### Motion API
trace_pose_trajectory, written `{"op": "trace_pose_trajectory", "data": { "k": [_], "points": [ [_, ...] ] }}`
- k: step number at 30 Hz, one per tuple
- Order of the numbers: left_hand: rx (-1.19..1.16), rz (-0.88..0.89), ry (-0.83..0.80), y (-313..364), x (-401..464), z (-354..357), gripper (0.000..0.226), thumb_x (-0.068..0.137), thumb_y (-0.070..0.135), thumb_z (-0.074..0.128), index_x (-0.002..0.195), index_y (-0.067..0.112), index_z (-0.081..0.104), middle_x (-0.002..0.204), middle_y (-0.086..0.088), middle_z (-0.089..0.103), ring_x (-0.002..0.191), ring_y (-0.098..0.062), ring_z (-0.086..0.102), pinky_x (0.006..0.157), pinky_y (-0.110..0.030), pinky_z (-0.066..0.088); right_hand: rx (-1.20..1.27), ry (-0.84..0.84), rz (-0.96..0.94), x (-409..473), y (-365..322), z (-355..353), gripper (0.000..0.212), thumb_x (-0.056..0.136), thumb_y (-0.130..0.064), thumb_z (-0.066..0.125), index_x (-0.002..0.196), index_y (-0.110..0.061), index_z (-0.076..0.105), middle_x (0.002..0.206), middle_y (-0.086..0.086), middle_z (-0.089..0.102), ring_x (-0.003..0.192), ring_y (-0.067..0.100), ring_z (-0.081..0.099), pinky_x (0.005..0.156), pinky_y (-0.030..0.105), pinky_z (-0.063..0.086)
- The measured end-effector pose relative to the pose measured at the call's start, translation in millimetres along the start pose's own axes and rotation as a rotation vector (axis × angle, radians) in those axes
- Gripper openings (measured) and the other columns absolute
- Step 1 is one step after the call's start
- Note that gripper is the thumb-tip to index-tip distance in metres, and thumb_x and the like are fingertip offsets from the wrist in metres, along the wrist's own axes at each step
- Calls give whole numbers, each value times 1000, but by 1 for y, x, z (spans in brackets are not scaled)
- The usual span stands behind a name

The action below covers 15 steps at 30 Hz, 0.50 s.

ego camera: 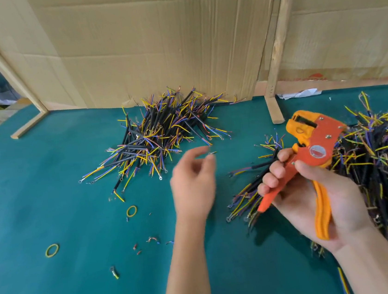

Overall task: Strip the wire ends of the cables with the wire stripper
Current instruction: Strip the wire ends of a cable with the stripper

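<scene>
Right hand [314, 196] squeezes wire stripper [309, 148], lower right. Left hand [192, 181] loose, blurry, holds nothing. Cables [383, 164] light, bendy; hold black middle.

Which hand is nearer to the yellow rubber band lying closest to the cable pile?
Left. The left hand hovers just right of the rubber band; the right hand, gripping the wire stripper, is farther right.

1. Two bare arms come in from the bottom edge.
2. The left hand [193, 185] wears no glove and no ring.
3. The right hand [314, 196] is bare too, with short, plain nails.
4. No sleeves show; both arms are bare up to the edge.
5. The left hand looks blurry.
</scene>
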<state>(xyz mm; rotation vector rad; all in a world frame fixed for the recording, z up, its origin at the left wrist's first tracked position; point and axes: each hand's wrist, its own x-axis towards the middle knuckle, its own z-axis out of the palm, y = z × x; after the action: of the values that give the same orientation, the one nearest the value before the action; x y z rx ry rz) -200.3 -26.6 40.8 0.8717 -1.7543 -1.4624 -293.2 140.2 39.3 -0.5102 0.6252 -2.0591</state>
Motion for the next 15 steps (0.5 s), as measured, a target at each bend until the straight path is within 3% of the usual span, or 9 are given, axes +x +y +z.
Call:
{"op": "trace_pose_trajectory", "data": {
  "k": [2, 4, 6, 9, 11, 13, 15],
  "points": [
    [-1, -130, 229, -10, 9, -19, 28, 88, 10, 60, 109, 27, 68, 94, -7, 72, 70, -19, 67, 84, -44, 58, -38, 21, 14, 1, 4, 2, 35, 73, -18, 87, 100, -12, 66, 83, 8, 58, 75, 25, 62, 78, 39, 57],
    [-76, -182, 276, -12, 13, -25, 37, 86, 9, 59, 114, 32, 64, 108, -7, 68, 52, -7, 62, 76, -35, 59, -55, 8, 43, -1, 7, 4, 38, 72, -18, 88, 102, -10, 65, 85, 10, 58, 79, 28, 61, 82, 41, 56],
    [-144, -155, 272, -11, 12, -24, 42, 85, 7, 60, 118, 33, 63, 112, -7, 65, 50, -3, 62, 75, -36, 59, -73, -4, 65, -3, 8, 6, 38, 73, -17, 88, 103, -9, 64, 87, 12, 57, 81, 29, 60, 84, 42, 56],
    [-338, -114, 342, -5, 11, -29, 36, 86, 4, 59, 113, 26, 63, 114, -15, 67, 80, -14, 73, 61, -31, 58, -114, 21, 66, -3, 10, 8, 43, 69, -18, 91, 101, -9, 65, 85, 12, 56, 79, 30, 59, 81, 42, 56],
    [-542, -100, 306, -2, 13, -38, 38, 82, 6, 63, 115, 26, 61, 123, -16, 62, 102, -24, 71, 61, -26, 55, -125, 42, 62, -2, 11, 8, 44, 67, -18, 92, 101, -9, 65, 84, 12, 56, 78, 30, 60, 79, 42, 57],
    [-670, -94, 195, -3, 14, -44, 54, 74, 13, 66, 125, 29, 60, 128, -7, 58, 110, -26, 69, 67, -27, 57, -125, 48, 60, -1, 11, 7, 43, 67, -18, 91, 100, -9, 66, 84, 12, 57, 77, 30, 60, 78, 42, 57],
    [-716, -114, 124, -2, 13, -43, 56, 79, 10, 66, 133, 22, 59, 128, 2, 60, 111, -26, 69, 66, -27, 57, -123, 46, 63, -2, 10, 7, 42, 69, -17, 90, 101, -9, 65, 84, 12, 57, 78, 30, 61, 79, 42, 57]
  ]
}}
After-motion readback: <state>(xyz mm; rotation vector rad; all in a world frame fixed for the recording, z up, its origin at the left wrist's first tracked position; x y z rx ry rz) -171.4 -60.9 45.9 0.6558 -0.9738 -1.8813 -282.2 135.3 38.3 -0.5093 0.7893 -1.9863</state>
